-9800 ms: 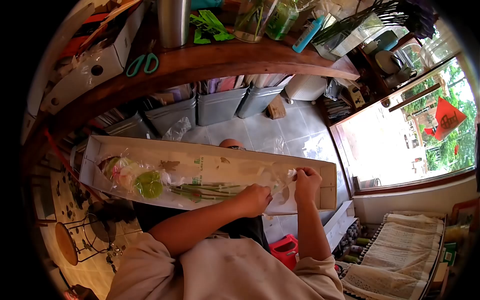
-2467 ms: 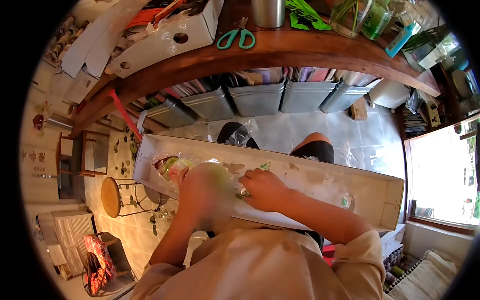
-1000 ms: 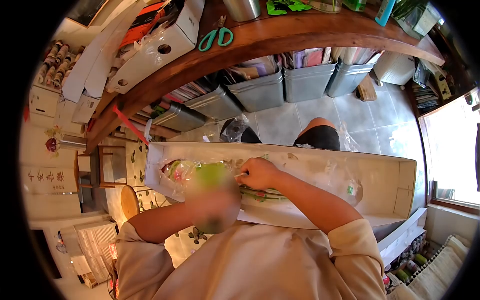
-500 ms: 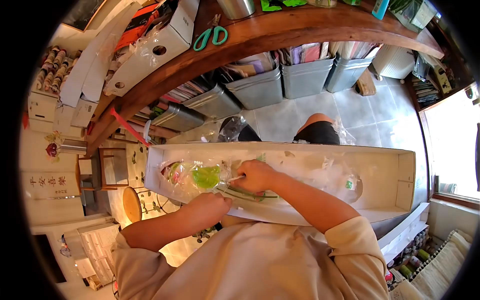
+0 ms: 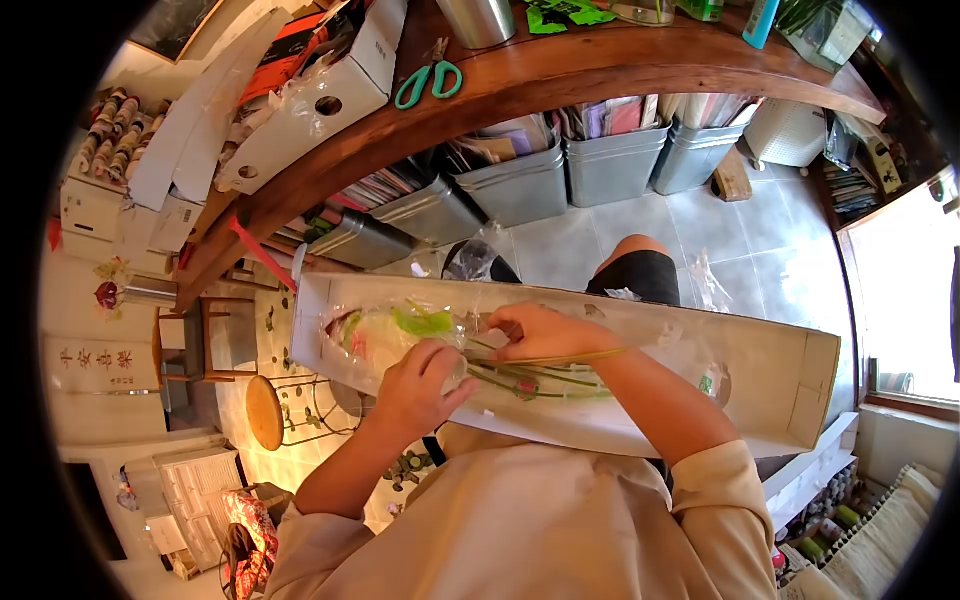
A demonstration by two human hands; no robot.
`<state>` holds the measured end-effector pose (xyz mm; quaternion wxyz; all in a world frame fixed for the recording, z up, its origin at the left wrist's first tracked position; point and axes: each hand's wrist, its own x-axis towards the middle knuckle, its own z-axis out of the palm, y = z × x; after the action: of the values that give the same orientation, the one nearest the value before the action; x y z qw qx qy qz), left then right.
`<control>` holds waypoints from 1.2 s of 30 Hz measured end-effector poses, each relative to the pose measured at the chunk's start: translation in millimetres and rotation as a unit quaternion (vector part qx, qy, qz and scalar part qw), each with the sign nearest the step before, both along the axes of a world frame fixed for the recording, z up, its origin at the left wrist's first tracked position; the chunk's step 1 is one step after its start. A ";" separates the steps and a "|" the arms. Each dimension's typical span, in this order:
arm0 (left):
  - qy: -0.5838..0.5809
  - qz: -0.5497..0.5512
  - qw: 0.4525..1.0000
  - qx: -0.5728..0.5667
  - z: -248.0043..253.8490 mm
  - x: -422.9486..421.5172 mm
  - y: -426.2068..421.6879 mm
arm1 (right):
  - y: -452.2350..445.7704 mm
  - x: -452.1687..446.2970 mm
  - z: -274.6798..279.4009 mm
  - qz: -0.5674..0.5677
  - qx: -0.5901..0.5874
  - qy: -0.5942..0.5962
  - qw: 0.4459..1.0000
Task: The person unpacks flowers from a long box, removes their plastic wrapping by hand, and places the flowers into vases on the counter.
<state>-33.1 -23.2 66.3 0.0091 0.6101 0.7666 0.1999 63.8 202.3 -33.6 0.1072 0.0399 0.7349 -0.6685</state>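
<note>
Hanging text panel (image 5: 98, 370), dark characters on a pale ground, far left; vase (image 5: 150, 292), red bloom showing, standing above it; chest of drawers (image 5: 205, 478), white, standing lower down. Stool (image 5: 264, 412), round wooden seat, standing on the tiled floor. Carton (image 5: 312, 112), white with round holes, resting on the wooden counter (image 5: 640, 70). Long box (image 5: 770, 390), open and pale, lying crosswise before the torso and reaching well to the right. Flower heads (image 5: 368, 338), pink and pale, lying inside its left part under clear, crinkled wrapping; a bright green piece (image 5: 424, 321) showing beside them. Left hand (image 5: 420, 388), fingers bending and thumb standing apart from them, hovering over or touching the wrapping just below the flower heads; contact cannot be told. Scissors (image 5: 430, 86), teal handles, lying on the counter. Right hand (image 5: 532, 333), fingers curling above the stems; whether they are clamping anything cannot be told. Stems (image 5: 560, 382), green, running rightward from the flower heads along the box floor; one thin yellowish stem (image 5: 575, 357) crossing the right wrist. Metal bins (image 5: 615, 165), packed with papers, standing under the counter. Blue tube (image 5: 760, 24), standing on the counter; glass vessel (image 5: 828, 38), holding greenery, standing beside it. Doorway (image 5: 905, 290), glaring white, closing the right side.
</note>
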 end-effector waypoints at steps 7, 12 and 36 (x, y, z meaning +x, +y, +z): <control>0.018 -0.018 0.987 0.159 -40.3 -7.8 -8.6 | 31.1 10.4 57.6 0.025 0.074 0.031 0.996; -0.032 0.012 0.976 0.215 -57.7 -1.2 -8.2 | -9.2 5.2 74.4 0.010 0.253 0.167 0.953; -0.718 0.291 0.630 0.055 -33.9 7.6 11.6 | -54.7 -5.5 20.0 -0.225 -0.162 -0.028 0.960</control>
<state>-25.5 -11.6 32.4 0.4639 0.0179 0.6431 0.6090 58.4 147.6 -13.6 -0.0207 0.2049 0.5859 -0.7838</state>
